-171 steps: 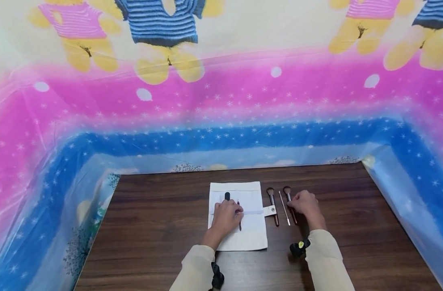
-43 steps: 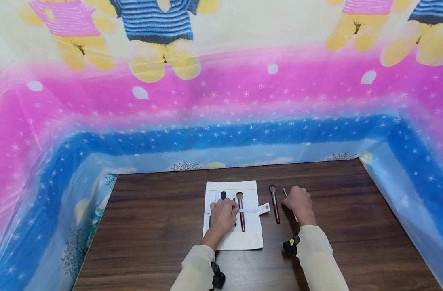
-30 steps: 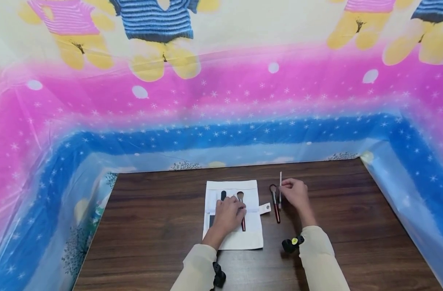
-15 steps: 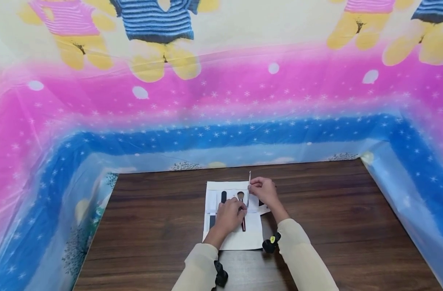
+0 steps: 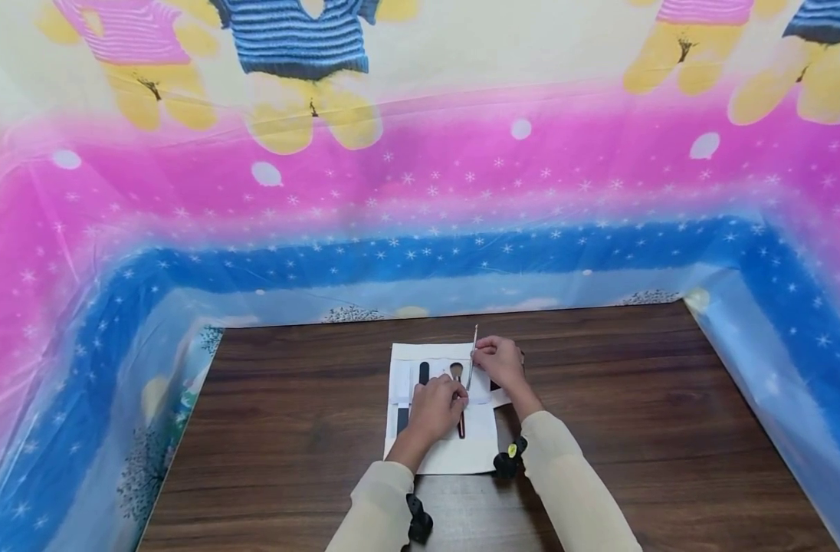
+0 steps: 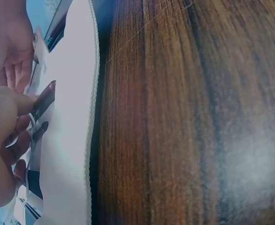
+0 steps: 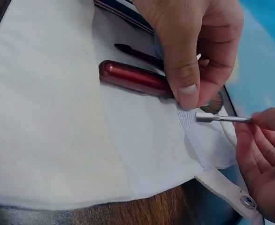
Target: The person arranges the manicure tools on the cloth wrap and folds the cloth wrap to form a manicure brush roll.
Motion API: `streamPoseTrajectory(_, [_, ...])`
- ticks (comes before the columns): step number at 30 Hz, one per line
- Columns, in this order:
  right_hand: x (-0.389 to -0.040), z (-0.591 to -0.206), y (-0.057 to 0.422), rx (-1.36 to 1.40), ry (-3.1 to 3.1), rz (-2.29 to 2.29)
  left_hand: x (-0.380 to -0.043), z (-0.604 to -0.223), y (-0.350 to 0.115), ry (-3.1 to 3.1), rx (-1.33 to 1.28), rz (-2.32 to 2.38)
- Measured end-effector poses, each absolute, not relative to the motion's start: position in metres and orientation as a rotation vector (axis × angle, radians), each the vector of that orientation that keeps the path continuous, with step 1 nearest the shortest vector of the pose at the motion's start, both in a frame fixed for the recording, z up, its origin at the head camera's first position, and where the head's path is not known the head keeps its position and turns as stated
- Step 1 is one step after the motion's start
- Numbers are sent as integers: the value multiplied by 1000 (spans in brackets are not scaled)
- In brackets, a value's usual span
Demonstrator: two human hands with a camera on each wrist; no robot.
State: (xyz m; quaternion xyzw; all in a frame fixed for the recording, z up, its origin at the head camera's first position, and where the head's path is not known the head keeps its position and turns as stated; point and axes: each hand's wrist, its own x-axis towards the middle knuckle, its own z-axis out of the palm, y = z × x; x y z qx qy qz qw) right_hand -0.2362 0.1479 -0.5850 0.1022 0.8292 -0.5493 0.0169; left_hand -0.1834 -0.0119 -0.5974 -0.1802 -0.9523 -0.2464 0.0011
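A flat white fabric pouch [image 5: 457,458] lies spread on a dark brown wood-grain counter [image 5: 289,406], with a ribbed white elastic band [image 7: 194,140] running across its middle. The right hand [image 5: 501,362], over the far right part of the pouch, pinches a thin silver metal stick [image 7: 222,118] between thumb and fingers; the stick is tilted, one tip pointing to the far side and its flat, spade-like end aimed near, just beside the band. Whether that end touches the band cannot be told. The left hand [image 5: 434,408] lies over the middle of the pouch, thumb and fingers pinching the band's edge. Under this hand runs a makeup brush with a glossy dark red handle [image 7: 135,79], its handle toward the near side and its brown bristles toward the far side. Just left of it lies a slimmer dark red tool with a pointed end [image 7: 137,55], partly hidden by the hand. Farther left on the pouch, a round-ended black item [image 5: 424,372] shows beyond the fingers, and a flat dark piece [image 5: 402,420] shows nearer. From the pouch's right edge extends a short white fabric strap [image 7: 219,185] with a round metal snap [image 7: 248,202]. Both arms wear cream sleeves [image 5: 579,475].
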Motion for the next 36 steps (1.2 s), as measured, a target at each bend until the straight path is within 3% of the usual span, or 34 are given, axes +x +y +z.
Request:
streamPoseTrajectory(17, [-237, -592, 156, 74, 2297, -1483, -185, -599, -13, -2972, -592, -737])
streamPoseTrajectory(29, [-239, -596, 161, 276, 2167, -1781, -185, -599, -13, -2994, -581, -744])
streamPoseTrajectory(36, [-235, -593, 167, 166, 2278, -1581, -184, -600, -12, -2996, -570, -716])
